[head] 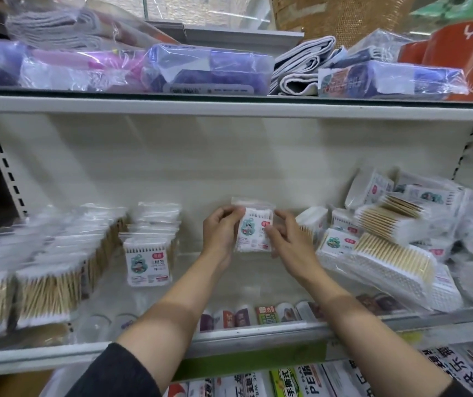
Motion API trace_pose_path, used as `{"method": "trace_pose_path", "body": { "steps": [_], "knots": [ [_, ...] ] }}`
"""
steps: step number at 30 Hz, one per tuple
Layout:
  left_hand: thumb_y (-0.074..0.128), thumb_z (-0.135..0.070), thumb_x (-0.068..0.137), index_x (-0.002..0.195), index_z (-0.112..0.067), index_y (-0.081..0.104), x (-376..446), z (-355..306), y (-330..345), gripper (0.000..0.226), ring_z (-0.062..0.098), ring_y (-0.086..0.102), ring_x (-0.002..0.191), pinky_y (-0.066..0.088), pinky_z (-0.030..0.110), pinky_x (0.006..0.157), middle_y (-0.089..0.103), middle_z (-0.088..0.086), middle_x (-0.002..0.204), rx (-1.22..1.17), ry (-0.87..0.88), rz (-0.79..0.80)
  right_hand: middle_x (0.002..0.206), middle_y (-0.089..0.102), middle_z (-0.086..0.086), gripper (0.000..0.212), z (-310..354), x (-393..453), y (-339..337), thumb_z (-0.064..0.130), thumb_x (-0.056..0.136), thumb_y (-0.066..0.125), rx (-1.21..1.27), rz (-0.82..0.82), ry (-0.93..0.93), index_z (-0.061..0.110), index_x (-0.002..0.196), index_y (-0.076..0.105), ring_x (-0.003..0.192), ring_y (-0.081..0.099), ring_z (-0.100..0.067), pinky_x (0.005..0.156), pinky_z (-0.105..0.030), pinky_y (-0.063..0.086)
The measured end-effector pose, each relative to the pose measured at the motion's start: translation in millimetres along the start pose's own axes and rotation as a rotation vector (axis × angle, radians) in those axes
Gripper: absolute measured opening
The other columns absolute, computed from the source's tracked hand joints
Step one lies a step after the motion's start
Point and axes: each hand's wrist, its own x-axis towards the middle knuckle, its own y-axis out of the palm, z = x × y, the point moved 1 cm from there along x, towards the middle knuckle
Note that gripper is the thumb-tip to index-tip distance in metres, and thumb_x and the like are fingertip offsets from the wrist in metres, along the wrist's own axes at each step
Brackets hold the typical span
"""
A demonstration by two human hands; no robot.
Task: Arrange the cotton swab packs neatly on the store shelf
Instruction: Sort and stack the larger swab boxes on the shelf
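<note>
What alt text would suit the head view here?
Both hands, left hand and right hand, hold one cotton swab pack upright at the middle of the store shelf. Left of it stands a neat row of packs; a jumbled pile of packs lies to the right.

Both bare forearms are stretched forward over the shelf edge [258, 336], dark sleeves pushed back near the elbows. The left hand [220, 230] and right hand [288, 239] are raised facing each other, fingers curled, and one cotton swab pack [253, 234] is pinched upright between them above the shelf.
</note>
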Motion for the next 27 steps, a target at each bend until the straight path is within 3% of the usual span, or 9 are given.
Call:
{"method": "trace_pose_path", "body": {
  "steps": [2,4,6,12,18,22,25,27],
  "knots": [
    [0.059,0.005,0.085,0.071,-0.007,0.059,-1.7,-0.8,0.1,0.019,0.009,0.06,0.049,0.048,0.018,0.047,0.064,0.0,0.057,-0.004,-0.002,0.021,0.106,0.067,-0.002,0.03,0.0,0.1,0.2,0.03,0.096,0.049,-0.003,0.025,0.005,0.023,0.125,0.046,0.09,0.064,-0.021,0.079,-0.044,0.053],
    [0.057,0.005,0.086,0.071,-0.008,0.058,-3.2,-1.1,1.5,0.02,0.008,0.059,0.046,0.046,0.016,0.045,0.063,-0.002,0.055,0.009,-0.01,0.039,0.089,0.063,-0.002,0.012,2.7,-1.6,-0.6,0.025,0.099,0.045,-0.029,0.069,-0.011,0.02,0.108,0.05,0.067,0.06,-0.017,0.06,-0.028,0.053],
    [0.055,0.003,0.088,0.072,-0.009,0.058,-3.9,-0.7,2.1,0.02,0.006,0.058,0.045,0.045,0.015,0.044,0.063,-0.004,0.053,0.031,-0.019,0.04,0.078,0.055,0.002,0.012,5.4,-3.9,-0.7,0.023,0.1,0.041,-0.045,0.094,-0.033,0.015,0.103,0.05,0.059,0.054,-0.014,0.047,-0.018,0.046],
    [0.055,-0.003,0.089,0.08,-0.011,0.058,-1.9,2.3,0.5,0.013,0.006,0.057,0.049,0.044,0.016,0.046,0.061,0.004,0.067,0.028,-0.051,0.02,0.077,0.049,0.001,0.024,6.4,-5.1,-0.9,0.025,0.102,0.034,-0.097,0.108,-0.01,0.006,0.106,0.048,0.056,0.052,-0.017,0.046,-0.015,0.043],
    [0.056,0.0,0.088,0.084,-0.011,0.047,-1.1,4.2,-1.0,0.015,0.014,0.058,0.065,0.048,0.017,0.051,0.059,0.01,0.083,0.054,-0.049,-0.013,0.073,0.046,-0.002,0.02,5.9,-5.4,-2.2,0.023,0.102,0.033,-0.13,0.082,0.001,0.015,0.086,0.041,0.06,0.052,-0.027,0.064,-0.044,0.047],
    [0.057,0.001,0.086,0.073,-0.013,0.053,-1.6,3.5,-1.9,0.02,0.013,0.052,0.061,0.04,0.019,0.052,0.059,0.004,0.07,0.147,-0.017,-0.007,0.08,0.053,-0.014,0.02,5.6,-4.4,-3.3,0.025,0.102,0.032,-0.122,0.055,0.021,0.009,0.095,0.042,0.063,0.057,-0.033,0.054,-0.037,0.048],
    [0.055,0.001,0.087,0.071,-0.012,0.055,-2.5,3.7,-1.1,0.021,0.012,0.05,0.057,0.038,0.018,0.05,0.056,0.004,0.066,0.162,-0.005,0.031,0.073,0.052,-0.009,0.02,5.6,-4.3,-4.0,0.027,0.101,0.035,-0.112,0.043,0.027,0.01,0.092,0.041,0.054,0.058,-0.027,0.044,-0.023,0.043],
    [0.055,0.0,0.088,0.072,-0.01,0.056,-4.2,3.0,0.4,0.019,0.011,0.053,0.057,0.041,0.017,0.051,0.058,0.005,0.068,0.167,-0.002,0.064,0.069,0.05,-0.003,0.022,6.2,-4.7,-4.6,0.03,0.1,0.039,-0.098,0.028,0.015,0.011,0.089,0.04,0.05,0.06,-0.023,0.045,-0.026,0.045]
  ]
}}
